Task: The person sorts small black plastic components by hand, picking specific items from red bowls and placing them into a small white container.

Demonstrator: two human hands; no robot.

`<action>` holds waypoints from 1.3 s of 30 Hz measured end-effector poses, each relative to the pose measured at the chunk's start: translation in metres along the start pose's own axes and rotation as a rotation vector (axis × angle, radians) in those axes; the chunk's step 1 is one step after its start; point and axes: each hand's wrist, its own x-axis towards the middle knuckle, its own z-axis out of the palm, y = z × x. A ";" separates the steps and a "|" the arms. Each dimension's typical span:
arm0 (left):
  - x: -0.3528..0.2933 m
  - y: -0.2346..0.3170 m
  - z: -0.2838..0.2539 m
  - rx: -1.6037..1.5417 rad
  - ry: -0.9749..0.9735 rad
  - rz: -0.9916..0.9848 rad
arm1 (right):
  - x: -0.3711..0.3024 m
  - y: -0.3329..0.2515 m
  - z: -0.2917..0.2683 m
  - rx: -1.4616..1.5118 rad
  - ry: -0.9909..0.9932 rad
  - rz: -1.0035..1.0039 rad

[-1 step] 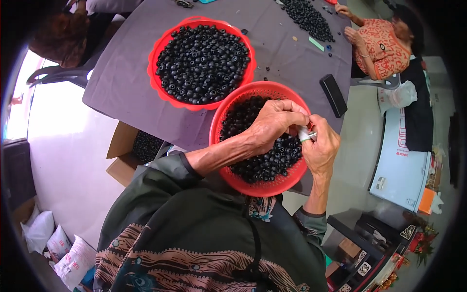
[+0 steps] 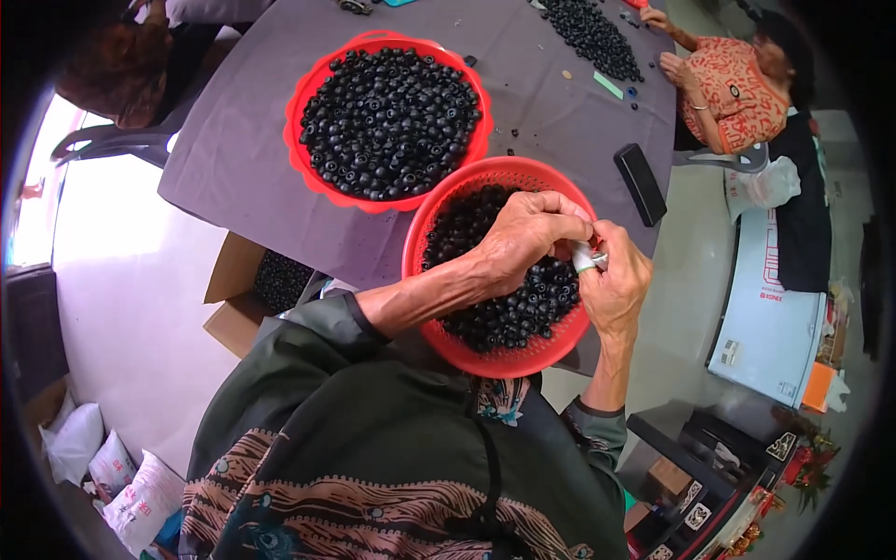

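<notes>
Both my hands meet over the right side of a red perforated basket (image 2: 534, 365) holding many small, round, black pieces with holes (image 2: 509, 313). My left hand (image 2: 532, 233) reaches across it, thumb and fingers pinched together; whatever lies between them is hidden. My right hand (image 2: 618, 280) is closed beside the left fingertips. At its fingers shows a small white wrapped item (image 2: 582, 255) with a shiny metallic bit next to it. I cannot tell whether this is a tool or a finger wrapping. Beyond the basket, touching its rim, stands a scalloped red tray (image 2: 292, 140) heaped with the same black pieces.
A grey cloth covers the table (image 2: 233, 168). On it lie a black oblong case (image 2: 640, 184) and a pile of black pieces (image 2: 597, 42). A co-worker in an orange patterned top (image 2: 737, 93) sits far right. An open cardboard box (image 2: 233, 327) stands at the left.
</notes>
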 end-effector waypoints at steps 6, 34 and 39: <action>0.004 0.004 -0.010 -0.259 -0.106 -0.058 | 0.009 -0.004 0.001 0.114 -0.016 0.121; 0.007 0.010 0.009 -0.395 -0.182 -0.098 | 0.025 0.011 -0.021 0.349 -0.215 0.338; 0.008 0.009 0.008 -0.399 -0.177 -0.103 | 0.024 0.011 -0.019 0.386 -0.221 0.363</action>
